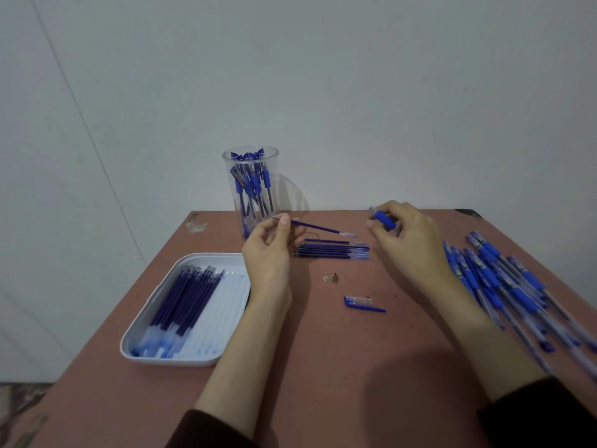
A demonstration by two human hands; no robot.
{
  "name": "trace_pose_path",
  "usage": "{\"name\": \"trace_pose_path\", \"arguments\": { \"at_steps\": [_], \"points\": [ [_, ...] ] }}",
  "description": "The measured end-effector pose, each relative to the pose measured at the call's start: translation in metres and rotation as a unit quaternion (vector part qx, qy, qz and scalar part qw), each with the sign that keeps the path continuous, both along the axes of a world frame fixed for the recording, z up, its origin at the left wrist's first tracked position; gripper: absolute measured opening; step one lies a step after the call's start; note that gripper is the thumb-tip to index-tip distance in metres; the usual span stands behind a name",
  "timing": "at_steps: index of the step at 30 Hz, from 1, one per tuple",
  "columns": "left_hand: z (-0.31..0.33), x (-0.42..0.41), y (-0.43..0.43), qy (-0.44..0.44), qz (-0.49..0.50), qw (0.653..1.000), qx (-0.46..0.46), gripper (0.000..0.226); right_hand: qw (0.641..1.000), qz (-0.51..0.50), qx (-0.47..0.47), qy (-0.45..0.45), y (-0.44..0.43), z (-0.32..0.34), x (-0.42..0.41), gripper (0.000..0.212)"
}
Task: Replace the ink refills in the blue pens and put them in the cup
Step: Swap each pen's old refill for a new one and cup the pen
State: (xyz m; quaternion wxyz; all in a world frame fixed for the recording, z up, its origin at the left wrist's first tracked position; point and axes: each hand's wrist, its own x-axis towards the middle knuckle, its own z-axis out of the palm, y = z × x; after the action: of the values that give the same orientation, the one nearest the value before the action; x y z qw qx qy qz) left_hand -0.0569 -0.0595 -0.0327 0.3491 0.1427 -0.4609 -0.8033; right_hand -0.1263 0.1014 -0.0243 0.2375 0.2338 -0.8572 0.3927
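Lower left, a tray (129,347) holds refills (184,302); the part-filled cup (250,189) stands upper centre. The left hand (274,250) pinches one refill (316,227); the right hand (410,237) grips a pen barrel (384,219). Mid-swap, seemingly: next, thread refill into barrel. Waiting pens (504,286) lie far right.

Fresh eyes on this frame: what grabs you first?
The two hands at mid-table: the left hand pinches a refill while the right hand grips a pen. At the back stands a clear cup packed with pens. A pile of blue pens sprawls at the right edge, and a white tray of refills sits front left.
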Motion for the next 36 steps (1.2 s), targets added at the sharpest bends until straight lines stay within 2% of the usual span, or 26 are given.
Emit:
{"name": "trace_pose_path", "arguments": {
  "at_steps": [3, 7, 9, 13, 17, 20, 24, 31, 36],
  "points": [
    [-0.002, -0.001, 0.004, -0.014, -0.022, 0.999, -0.037, 0.005, 0.997, 0.078, -0.003, 0.014, -0.011, 0.003, 0.009, 0.011],
    [-0.001, 0.001, 0.004, -0.003, -0.044, 0.999, -0.019, 0.006, 0.991, 0.130, 0.033, -0.011, -0.025, 0.002, 0.013, 0.013],
    [-0.001, 0.000, 0.003, -0.002, -0.050, 0.999, -0.005, 0.005, 0.991, 0.125, 0.045, -0.018, -0.029, 0.004, 0.008, 0.010],
    [-0.001, 0.000, 0.003, -0.042, -0.027, 0.999, 0.013, 0.025, 0.992, 0.073, 0.098, -0.043, -0.035, 0.007, -0.013, 0.008],
    [0.004, 0.003, 0.002, -0.060, -0.008, 0.998, 0.030, 0.010, 0.977, 0.034, 0.193, -0.080, -0.043, 0.001, -0.031, 0.021],
    [0.007, 0.005, 0.002, -0.064, -0.011, 0.997, 0.042, 0.013, 0.969, 0.036, 0.225, -0.096, -0.049, -0.003, -0.035, 0.027],
    [0.010, 0.007, 0.001, -0.072, -0.010, 0.996, 0.058, 0.010, 0.969, 0.050, 0.218, -0.108, -0.053, -0.007, -0.037, 0.012],
    [0.012, 0.008, 0.003, -0.072, -0.008, 0.995, 0.066, 0.010, 0.968, 0.063, 0.214, -0.110, -0.052, -0.005, -0.036, 0.014],
    [0.009, 0.009, 0.003, -0.075, -0.009, 0.997, -0.003, 0.016, 0.977, 0.060, 0.186, -0.086, -0.047, -0.004, -0.025, 0.013]
  ]
}}
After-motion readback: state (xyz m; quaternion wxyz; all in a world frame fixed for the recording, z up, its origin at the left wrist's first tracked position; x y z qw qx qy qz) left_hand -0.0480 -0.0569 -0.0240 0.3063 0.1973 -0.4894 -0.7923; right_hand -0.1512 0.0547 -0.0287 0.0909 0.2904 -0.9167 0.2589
